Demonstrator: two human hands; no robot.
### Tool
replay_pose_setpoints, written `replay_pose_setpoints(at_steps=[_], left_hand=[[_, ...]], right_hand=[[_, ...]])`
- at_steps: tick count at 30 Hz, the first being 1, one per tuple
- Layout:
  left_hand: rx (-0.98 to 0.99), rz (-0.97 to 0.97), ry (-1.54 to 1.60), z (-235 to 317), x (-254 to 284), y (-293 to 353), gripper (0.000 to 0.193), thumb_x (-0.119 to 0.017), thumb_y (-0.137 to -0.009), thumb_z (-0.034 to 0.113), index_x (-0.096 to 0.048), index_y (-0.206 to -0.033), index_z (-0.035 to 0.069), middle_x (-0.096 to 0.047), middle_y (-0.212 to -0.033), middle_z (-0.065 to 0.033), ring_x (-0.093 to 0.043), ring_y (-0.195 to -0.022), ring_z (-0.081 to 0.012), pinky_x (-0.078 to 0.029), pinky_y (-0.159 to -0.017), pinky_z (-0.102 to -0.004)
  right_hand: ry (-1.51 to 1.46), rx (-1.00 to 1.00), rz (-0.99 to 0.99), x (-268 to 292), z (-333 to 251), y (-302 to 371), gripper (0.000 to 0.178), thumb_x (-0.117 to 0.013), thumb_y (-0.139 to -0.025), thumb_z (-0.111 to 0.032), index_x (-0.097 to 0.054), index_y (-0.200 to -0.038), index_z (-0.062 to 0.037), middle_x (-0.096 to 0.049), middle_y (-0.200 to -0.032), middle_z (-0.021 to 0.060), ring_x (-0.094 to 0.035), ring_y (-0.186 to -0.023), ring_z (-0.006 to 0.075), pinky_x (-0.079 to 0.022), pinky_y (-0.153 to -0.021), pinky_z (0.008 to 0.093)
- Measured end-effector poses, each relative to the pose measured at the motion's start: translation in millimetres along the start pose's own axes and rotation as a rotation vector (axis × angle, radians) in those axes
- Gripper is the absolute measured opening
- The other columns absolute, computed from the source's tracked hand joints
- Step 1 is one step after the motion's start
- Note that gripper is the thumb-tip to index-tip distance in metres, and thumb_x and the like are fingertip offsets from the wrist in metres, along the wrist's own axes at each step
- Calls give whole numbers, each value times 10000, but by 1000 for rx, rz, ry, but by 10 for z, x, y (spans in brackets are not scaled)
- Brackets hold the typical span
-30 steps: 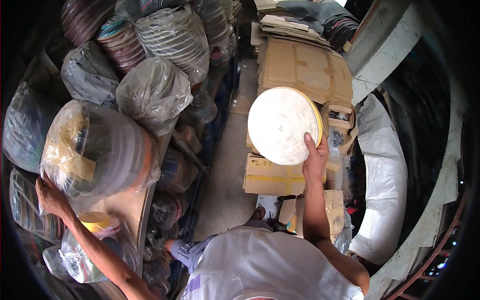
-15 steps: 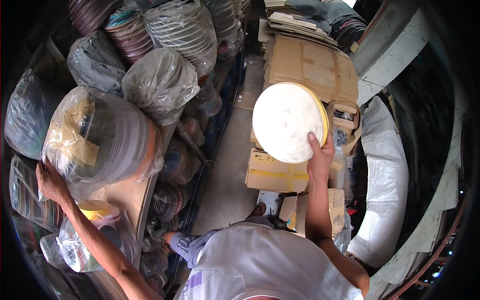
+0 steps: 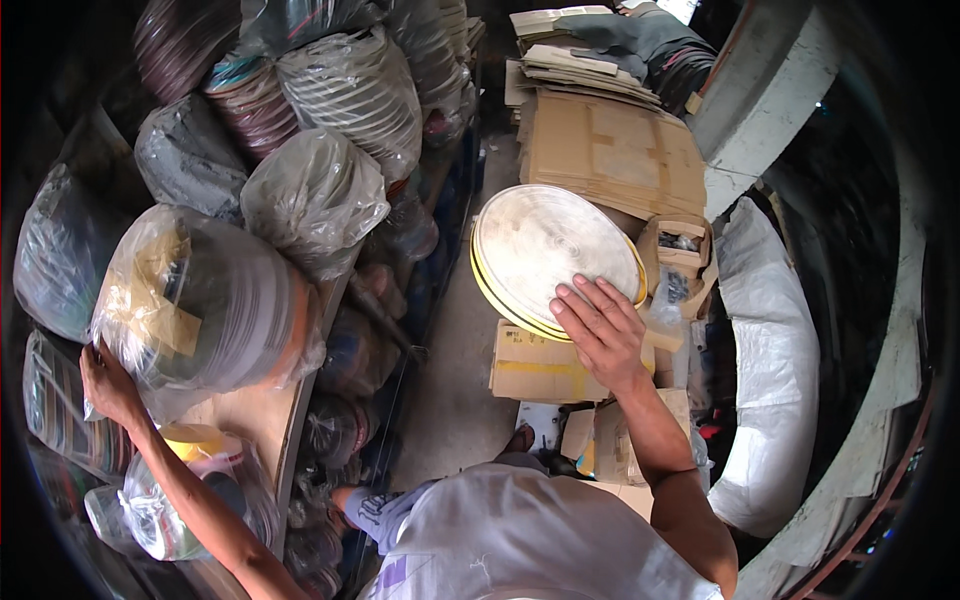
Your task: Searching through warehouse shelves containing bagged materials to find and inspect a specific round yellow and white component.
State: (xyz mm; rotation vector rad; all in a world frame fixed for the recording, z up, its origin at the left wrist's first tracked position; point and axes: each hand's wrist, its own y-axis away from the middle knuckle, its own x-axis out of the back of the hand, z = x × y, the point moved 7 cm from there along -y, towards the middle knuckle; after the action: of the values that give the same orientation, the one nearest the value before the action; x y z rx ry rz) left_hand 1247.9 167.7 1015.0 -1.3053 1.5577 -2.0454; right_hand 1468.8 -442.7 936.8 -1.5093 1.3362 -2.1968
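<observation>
My right hand (image 3: 605, 335) holds a flat round coil, like a roll of wound strap (image 3: 555, 250), with a whitish face and yellow lines along its edge. Four fingers lie across the face near the rim; the thumb is hidden, apparently underneath. The coil is tilted and partly overhangs the floor, in front of the cardboard. At the left, my left hand (image 3: 110, 385) is closed on the edge of a clear plastic bag (image 3: 225, 300). Inside that bag is a thick stack of grey, white and orange rolls, with brown tape across its end.
Bagged rolls (image 3: 350, 100) crowd the wooden shelf (image 3: 270, 410) at the left. On the right are flattened cartons (image 3: 615, 145), a taped carton (image 3: 540, 365), a small open box (image 3: 680, 240) and a long white sack (image 3: 765, 370). A concrete pillar (image 3: 775, 100) stands behind them.
The coil has tipped and shifted slightly left and down, showing more of its yellow edge. My right fingers now lie over its face, where the thumb was before. My left hand keeps its hold.
</observation>
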Motion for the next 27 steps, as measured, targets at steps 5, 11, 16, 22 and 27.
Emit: replay_pose_setpoints(at_steps=[5, 11, 16, 22, 27], left_hand=[[-52, 58, 40, 141, 77, -4, 314, -569, -945, 302, -652, -1013, 7, -666, -945, -172, -640, -847, -360, -486, -724, -413], [33, 20, 60, 264, 262, -51, 268, -600, -926, 273, -655, -994, 20, -663, -898, -152, -645, -772, -339, -484, -679, -399], [55, -39, 67, 321, 248, -83, 241, -623, -911, 240, -653, -1002, 18, -663, -886, -149, -649, -776, -320, -487, -692, -388], [-6, 319, 19, 686, 817, 172, 302, -684, -905, 219, -632, -1171, 86, -611, -1045, -175, -579, -990, -313, -489, -757, -406], [-90, 350, 302, 1147, 1142, 1252, 302, -536, -961, 31, -503, -1258, -17, -519, -1095, -147, -482, -690, -169, -373, -541, -278]], right_hand=[[-134, -252, -142, -329, -153, 300, 517, -631, -747, 1, -623, -1250, -119, -597, -1283, 99, -566, -1188, 310, -455, -1003, 421], [-327, -496, -644, -1623, -768, 2167, 626, -695, -703, -26, -540, -1300, -135, -604, -1188, 142, -603, -1051, 341, -503, -897, 449], [-390, -518, -1259, -2208, -1090, 3844, 459, -638, -785, -161, -573, -1239, -163, -682, -851, 146, -676, -767, 351, -544, -680, 467], [-406, -747, -993, -2090, -729, 3796, 550, -739, -741, -210, -542, -1243, -99, -685, -876, 186, -659, -812, 397, -521, -702, 506], [-301, -842, -943, -2212, -582, 3808, 531, -759, -722, -198, -552, -1204, -115, -682, -847, 177, -668, -782, 387, -528, -697, 492]])
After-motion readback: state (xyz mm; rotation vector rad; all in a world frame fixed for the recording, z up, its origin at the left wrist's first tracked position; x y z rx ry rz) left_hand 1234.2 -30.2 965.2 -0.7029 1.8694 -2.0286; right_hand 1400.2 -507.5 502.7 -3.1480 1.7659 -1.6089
